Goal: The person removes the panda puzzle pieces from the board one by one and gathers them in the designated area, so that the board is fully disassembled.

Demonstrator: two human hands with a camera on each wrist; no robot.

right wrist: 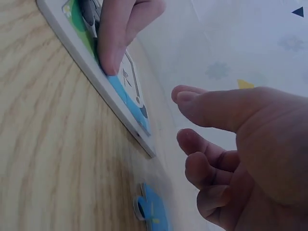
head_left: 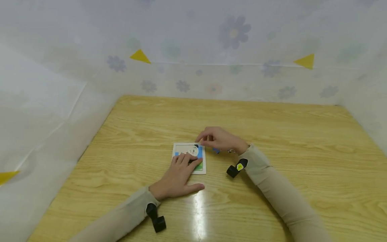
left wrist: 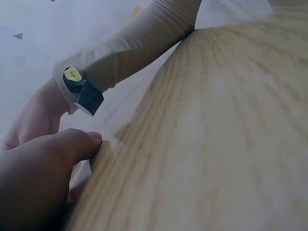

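Wooden worktop [head_left: 272, 141]: left hand [head_left: 178, 176], fingers flat, presses puzzle board [head_left: 200, 168]; right hand [head_left: 220, 138], grip loosely curled and empty, hovers above blue puzzle piece [right wrist: 153, 211].

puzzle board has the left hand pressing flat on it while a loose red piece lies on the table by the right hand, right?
Not quite: the loose piece is blue, not red, as the right wrist view shows. The rest holds: the left hand presses flat on the puzzle board, and the piece lies on the table by the right hand.
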